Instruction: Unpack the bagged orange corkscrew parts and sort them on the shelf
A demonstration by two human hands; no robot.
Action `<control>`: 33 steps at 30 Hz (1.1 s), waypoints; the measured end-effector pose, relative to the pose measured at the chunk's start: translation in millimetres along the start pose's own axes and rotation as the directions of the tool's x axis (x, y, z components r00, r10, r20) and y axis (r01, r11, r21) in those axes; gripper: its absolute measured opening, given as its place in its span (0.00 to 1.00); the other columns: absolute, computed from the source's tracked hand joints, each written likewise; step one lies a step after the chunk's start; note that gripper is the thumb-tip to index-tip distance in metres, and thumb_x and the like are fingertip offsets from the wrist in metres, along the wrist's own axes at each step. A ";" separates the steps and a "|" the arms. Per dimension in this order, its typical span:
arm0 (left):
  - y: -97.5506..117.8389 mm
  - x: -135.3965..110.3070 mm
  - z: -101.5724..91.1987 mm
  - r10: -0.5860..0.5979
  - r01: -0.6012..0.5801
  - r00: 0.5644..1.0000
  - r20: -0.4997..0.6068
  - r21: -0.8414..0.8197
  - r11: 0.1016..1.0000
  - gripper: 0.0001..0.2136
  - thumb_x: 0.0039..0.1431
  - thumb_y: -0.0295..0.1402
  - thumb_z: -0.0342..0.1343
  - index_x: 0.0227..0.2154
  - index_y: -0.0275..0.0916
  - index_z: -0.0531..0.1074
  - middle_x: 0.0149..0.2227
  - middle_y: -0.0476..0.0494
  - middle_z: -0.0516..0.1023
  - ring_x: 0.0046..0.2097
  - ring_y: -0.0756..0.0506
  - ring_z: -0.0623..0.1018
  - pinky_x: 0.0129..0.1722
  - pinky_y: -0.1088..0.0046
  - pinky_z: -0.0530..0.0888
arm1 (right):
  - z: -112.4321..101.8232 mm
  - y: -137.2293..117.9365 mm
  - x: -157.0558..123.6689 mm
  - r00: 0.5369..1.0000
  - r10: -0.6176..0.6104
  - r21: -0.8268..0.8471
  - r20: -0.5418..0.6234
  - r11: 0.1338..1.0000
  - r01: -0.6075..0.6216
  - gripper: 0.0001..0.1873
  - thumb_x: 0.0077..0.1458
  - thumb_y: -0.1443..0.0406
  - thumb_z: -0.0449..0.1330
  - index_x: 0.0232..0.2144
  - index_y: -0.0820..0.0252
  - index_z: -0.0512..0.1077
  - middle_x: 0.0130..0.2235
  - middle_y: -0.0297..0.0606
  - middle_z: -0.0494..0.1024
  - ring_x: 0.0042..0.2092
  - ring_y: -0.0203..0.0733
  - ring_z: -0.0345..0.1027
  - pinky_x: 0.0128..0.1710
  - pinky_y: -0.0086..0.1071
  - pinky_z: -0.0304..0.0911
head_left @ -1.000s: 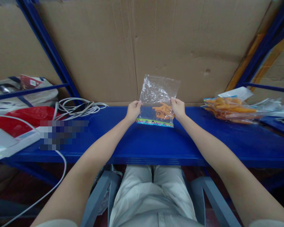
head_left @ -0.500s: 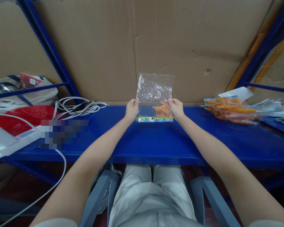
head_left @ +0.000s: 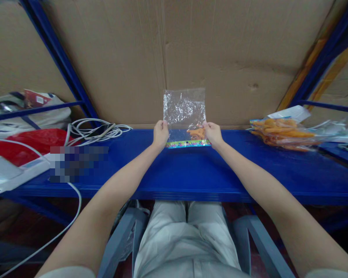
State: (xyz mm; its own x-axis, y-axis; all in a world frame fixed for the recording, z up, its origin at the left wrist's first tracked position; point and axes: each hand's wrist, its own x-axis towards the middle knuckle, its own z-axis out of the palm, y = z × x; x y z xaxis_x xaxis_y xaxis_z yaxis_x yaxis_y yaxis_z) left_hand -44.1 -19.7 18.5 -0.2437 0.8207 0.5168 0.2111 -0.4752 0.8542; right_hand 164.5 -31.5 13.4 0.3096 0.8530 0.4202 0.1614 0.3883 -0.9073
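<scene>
I hold a clear plastic bag (head_left: 184, 112) upright over the blue shelf (head_left: 191, 173), in front of the cardboard wall. Small orange pieces (head_left: 197, 133) lie inside it near a coloured strip along its bottom edge. My left hand (head_left: 160, 134) pinches the bag's left side, fingers closed. On the opposite side my right hand (head_left: 212, 134) pinches it the same way. Both hands rest just above the shelf surface.
A pile of bags with orange items (head_left: 281, 133) lies at the right with white paper (head_left: 290, 113) behind. Coiled white cable (head_left: 97, 131), a red bag (head_left: 26, 143) and a white box (head_left: 14, 175) sit at the left. Blue shelf posts stand on both sides.
The bag has shifted a little left and away from me, and stands straighter. Both hands moved with it and came slightly closer together.
</scene>
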 end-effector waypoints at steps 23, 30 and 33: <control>-8.0 -6.9 6.7 0.005 0.004 0.967 0.256 -0.036 0.999 0.05 0.67 0.33 0.50 0.43 0.41 0.66 0.27 0.53 0.75 0.15 0.57 0.64 0.15 0.83 0.60 | -11.8 -9.3 4.9 0.980 0.197 0.262 -0.001 0.946 -0.190 0.11 0.67 0.63 0.55 0.32 0.59 0.70 0.23 0.27 0.70 0.18 0.27 0.58 0.19 0.24 0.62; -19.9 -3.5 7.3 0.168 -0.136 0.933 0.317 -0.122 0.983 0.36 0.58 0.34 0.62 0.67 0.54 0.54 0.66 0.36 0.65 0.39 0.46 0.81 0.24 0.78 0.77 | -11.8 -2.7 10.6 0.978 0.194 0.338 0.082 0.917 -0.211 0.12 0.65 0.68 0.52 0.49 0.56 0.70 0.31 0.31 0.79 0.21 0.29 0.64 0.25 0.29 0.72; -24.4 -2.5 6.5 0.157 -0.112 0.908 0.389 -0.134 0.985 0.34 0.59 0.36 0.63 0.67 0.55 0.58 0.70 0.37 0.59 0.42 0.43 0.82 0.31 0.67 0.82 | -12.4 2.6 12.6 0.985 0.137 0.338 0.102 0.927 -0.164 0.30 0.62 0.69 0.55 0.65 0.47 0.60 0.40 0.33 0.81 0.25 0.31 0.70 0.30 0.33 0.76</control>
State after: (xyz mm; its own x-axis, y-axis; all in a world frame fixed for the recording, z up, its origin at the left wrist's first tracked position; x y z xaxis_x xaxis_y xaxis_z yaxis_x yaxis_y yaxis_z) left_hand -42.5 -8.0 -4.0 0.1798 0.7941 0.5806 0.1083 -0.6026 0.7907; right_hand 180.4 -24.1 16.5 0.2315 0.9293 0.2876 -0.2178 0.3377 -0.9157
